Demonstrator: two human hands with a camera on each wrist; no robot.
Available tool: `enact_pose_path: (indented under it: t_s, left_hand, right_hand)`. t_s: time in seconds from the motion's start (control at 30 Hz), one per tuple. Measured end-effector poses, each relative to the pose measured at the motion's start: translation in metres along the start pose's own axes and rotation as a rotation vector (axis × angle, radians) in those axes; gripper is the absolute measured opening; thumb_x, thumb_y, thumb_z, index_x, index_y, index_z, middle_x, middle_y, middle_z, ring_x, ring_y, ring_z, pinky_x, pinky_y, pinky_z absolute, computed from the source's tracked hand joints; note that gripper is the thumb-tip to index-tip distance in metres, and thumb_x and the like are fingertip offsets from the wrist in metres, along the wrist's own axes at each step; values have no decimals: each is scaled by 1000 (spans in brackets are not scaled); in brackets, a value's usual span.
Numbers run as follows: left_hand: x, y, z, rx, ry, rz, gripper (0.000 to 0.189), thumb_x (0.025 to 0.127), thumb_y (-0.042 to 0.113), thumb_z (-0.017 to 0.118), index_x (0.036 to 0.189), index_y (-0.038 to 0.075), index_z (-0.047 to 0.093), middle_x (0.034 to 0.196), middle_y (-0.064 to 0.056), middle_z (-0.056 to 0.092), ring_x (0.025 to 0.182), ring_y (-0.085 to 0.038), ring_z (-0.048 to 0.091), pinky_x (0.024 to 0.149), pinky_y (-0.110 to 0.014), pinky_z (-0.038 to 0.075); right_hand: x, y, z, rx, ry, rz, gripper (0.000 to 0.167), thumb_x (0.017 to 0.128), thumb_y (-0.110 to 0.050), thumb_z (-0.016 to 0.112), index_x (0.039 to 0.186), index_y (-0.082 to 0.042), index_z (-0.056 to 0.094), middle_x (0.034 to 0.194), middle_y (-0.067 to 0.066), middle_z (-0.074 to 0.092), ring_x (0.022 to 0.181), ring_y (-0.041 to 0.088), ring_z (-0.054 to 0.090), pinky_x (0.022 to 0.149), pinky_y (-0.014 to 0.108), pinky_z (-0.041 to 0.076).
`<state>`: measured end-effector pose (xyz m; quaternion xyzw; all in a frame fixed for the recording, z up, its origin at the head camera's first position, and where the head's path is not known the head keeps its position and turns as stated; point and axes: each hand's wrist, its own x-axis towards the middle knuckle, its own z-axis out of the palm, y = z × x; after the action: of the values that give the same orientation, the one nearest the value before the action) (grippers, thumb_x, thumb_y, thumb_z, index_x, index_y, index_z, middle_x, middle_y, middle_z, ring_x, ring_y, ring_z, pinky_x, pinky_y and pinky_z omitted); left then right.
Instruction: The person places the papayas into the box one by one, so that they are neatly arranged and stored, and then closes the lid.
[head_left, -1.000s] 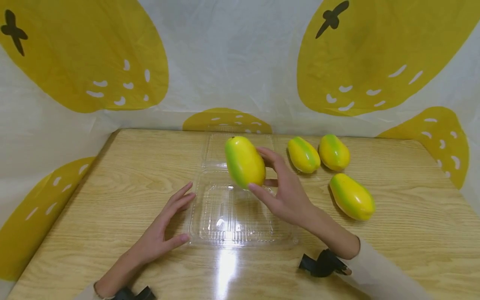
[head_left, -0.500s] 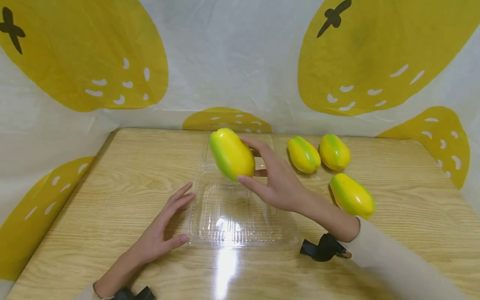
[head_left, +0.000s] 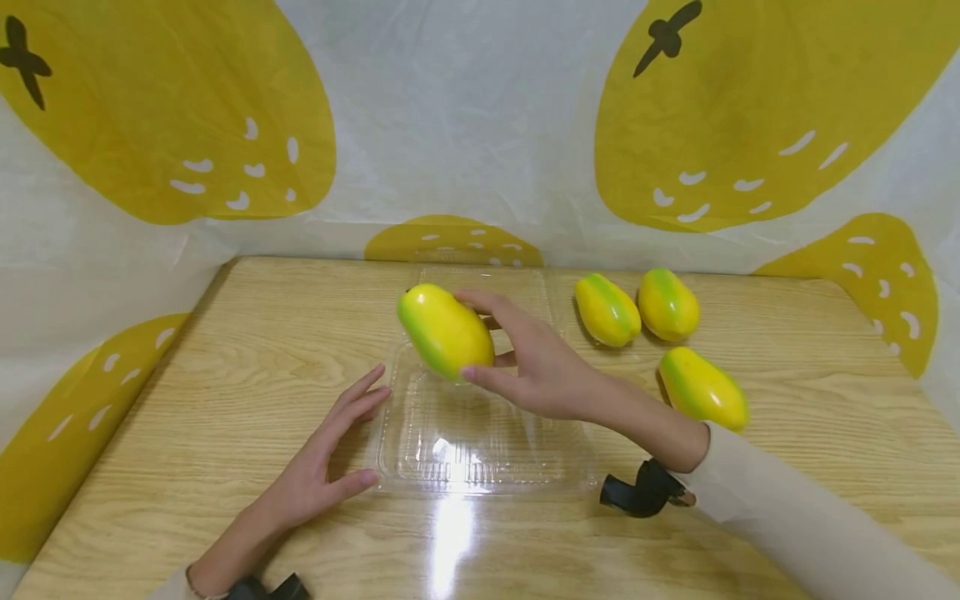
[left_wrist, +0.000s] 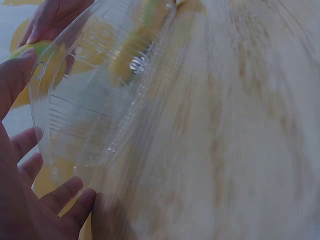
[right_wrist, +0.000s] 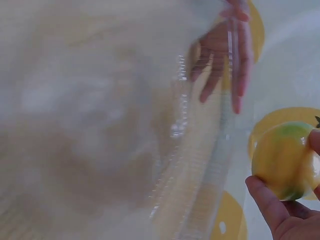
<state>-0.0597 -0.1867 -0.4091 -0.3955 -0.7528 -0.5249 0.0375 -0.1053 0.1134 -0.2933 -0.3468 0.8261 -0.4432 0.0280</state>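
Note:
A yellow papaya with green stripes (head_left: pixel 446 332) is gripped between the thumb and fingers of my right hand (head_left: pixel 543 362). It hangs over the back left part of a clear plastic clamshell box (head_left: pixel 480 433), whose lid (head_left: pixel 487 283) lies folded open behind. My left hand (head_left: pixel 318 462) rests at the box's left edge, fingers extended and thumb apart. In the left wrist view its fingertips touch or nearly touch the box wall (left_wrist: pixel 42 125). The right wrist view shows the held papaya (right_wrist: pixel 285 160) from below, clear of the box.
To the right lie three more papayas: two at the back, one papaya (head_left: pixel 607 310) beside another papaya (head_left: pixel 669 305), and a third papaya (head_left: pixel 705 387) nearer. The wooden table (head_left: pixel 187 383) meets a white cloth backdrop (head_left: pixel 465 108) with yellow fruit prints. Black wrist cameras sit on both arms.
My right hand has carried the papaya leftward over the box; it rose a little, then came lower in the last half second. My left hand has stayed in place.

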Motion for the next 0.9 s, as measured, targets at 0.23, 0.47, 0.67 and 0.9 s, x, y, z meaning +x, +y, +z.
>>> enact_pose_path:
  t_s: [0.23,0.47,0.67,0.9]
  left_hand:
    - [0,0,0,-2,1,-3,79,78,10,73,144,-5,33,155,-23,14,138,-43,20,109,-25,26]
    - [0,2,0,-3,-4,-15,79,77,9,73,144,-5,33,156,-21,14,140,-40,18,109,-25,25]
    - [1,4,-1,6,-1,-9,78,78,12,73,144,-5,34,156,-21,14,140,-39,18,110,-25,24]
    - [1,5,0,20,-7,-27,78,78,14,72,145,-1,34,156,-19,15,142,-37,16,111,-27,18]
  right_hand:
    - [0,9,9,-19,-55,11,74,86,-10,72,147,-10,31,146,6,38,118,24,48,75,26,54]
    - [1,20,19,-75,-50,-39,77,83,-8,74,147,-11,33,140,9,42,121,21,45,78,23,52]
    - [-1,26,26,-118,-34,-94,76,82,-10,75,146,-10,34,139,10,41,124,21,42,85,25,50]
    - [-5,33,36,-177,-4,-86,76,83,-18,75,147,-11,34,144,8,40,127,21,40,96,31,44]
